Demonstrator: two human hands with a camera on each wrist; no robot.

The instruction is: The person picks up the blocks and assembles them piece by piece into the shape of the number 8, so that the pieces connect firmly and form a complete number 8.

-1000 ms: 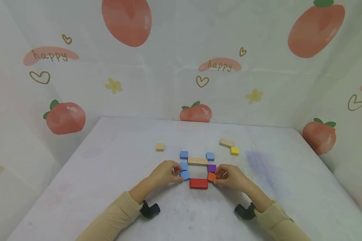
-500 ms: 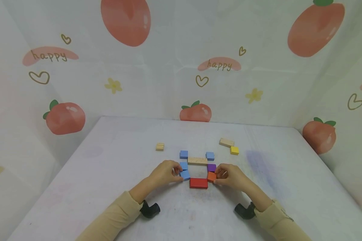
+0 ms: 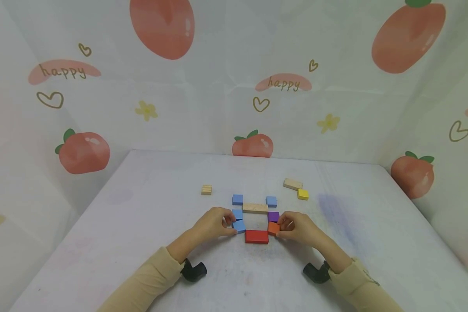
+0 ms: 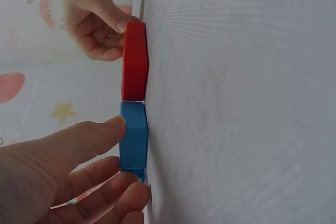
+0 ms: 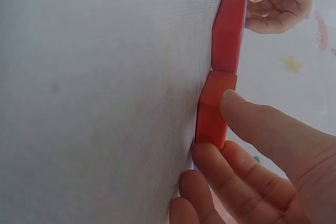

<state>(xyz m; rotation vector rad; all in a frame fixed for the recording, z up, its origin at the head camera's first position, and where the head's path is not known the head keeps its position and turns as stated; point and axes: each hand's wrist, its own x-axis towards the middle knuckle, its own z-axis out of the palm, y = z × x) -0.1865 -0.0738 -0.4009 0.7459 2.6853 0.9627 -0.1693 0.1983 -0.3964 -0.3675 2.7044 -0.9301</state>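
My left hand (image 3: 214,223) pinches a tilted blue block (image 3: 239,226) between thumb and fingers; in the left wrist view the thumb lies on this blue block (image 4: 134,135). Opposite, my right hand (image 3: 298,227) holds an orange block (image 3: 274,228), its thumb on the orange face (image 5: 215,106) in the right wrist view. Between these two lies a long red block (image 3: 256,236), near its neighbours at both ends. Behind my left fingers sits another blue block (image 3: 237,214). A purple block (image 3: 273,216) stands behind the orange one. A natural wood block (image 3: 255,208) spans the back of this ring.
Two more blue blocks, one at the back left (image 3: 237,199) and one at the back right (image 3: 271,201), sit behind the wood block. A ridged wooden block (image 3: 206,190) lies farther left. At the right rear are a plain wooden block (image 3: 293,184) and a yellow block (image 3: 303,194).
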